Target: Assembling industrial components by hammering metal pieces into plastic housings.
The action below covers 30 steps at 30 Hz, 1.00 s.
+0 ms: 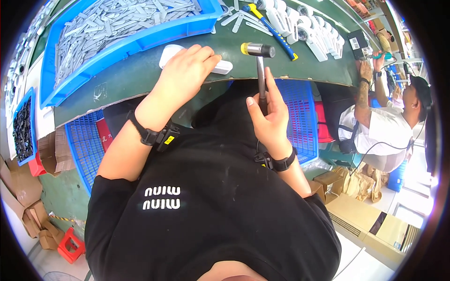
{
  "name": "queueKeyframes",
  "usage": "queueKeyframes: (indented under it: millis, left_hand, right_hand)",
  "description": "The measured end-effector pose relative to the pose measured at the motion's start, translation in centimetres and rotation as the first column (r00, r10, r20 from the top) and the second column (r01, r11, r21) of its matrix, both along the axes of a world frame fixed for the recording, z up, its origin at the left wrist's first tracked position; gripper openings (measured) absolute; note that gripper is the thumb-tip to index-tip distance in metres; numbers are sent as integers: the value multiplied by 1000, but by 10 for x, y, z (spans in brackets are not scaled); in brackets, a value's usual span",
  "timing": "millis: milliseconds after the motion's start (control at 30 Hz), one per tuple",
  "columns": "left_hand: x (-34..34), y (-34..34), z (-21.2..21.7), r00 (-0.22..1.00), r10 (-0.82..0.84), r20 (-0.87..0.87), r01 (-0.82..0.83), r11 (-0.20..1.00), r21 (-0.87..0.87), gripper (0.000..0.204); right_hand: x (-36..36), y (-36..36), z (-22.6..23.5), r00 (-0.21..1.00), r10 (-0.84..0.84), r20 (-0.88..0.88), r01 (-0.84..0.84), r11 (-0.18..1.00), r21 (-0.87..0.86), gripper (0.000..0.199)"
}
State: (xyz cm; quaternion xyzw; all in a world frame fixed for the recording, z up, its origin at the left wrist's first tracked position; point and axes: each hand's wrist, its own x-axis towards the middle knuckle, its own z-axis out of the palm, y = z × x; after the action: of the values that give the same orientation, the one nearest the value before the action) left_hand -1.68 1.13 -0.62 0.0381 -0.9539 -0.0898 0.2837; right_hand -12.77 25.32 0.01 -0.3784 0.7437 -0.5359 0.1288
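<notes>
Green workbench: left hand (185,70) pressed flat on a white plastic part (224,67); right hand (269,117) gripped a hammer (258,50), head just right of it.

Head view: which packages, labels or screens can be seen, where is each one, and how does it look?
Label: white rectangle on a small black box, bench top right.
Cardboard boxes: brown, on the floor at lower right.
Torn cardboard: brown pieces, floor at left.
Yellow tag: small, on the left wrist strap.
No screen shows.

white part (225,67) mostly under left hand (185,75)
</notes>
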Motion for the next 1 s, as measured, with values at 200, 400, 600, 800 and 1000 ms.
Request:
queueKeyframes:
  millis: [200,400,600,800,1000]
  left_hand:
    - [11,-11,8,997,-76,-22,76,997,30,35]
    - [29,12,-8,989,110,-96,-105,993,53,31]
    - [26,29,-46,940,222,-260,-91,895,436,52]
    - [31,9,-44,939,222,-263,-17,794,608,50]
    - [23,-8,-38,969,193,-155,-38,736,675,49]
  right_hand:
    - [-11,3,-17,998,-50,36,50,998,-25,69]
    - [-10,1,-25,990,-51,132,54,998,-16,58]
    - [-4,-6,-29,978,-14,210,13,1000,3,54]
    - [-2,-3,-17,979,47,197,-54,998,26,61]
    - [-7,-17,0,988,144,46,-147,987,57,55]
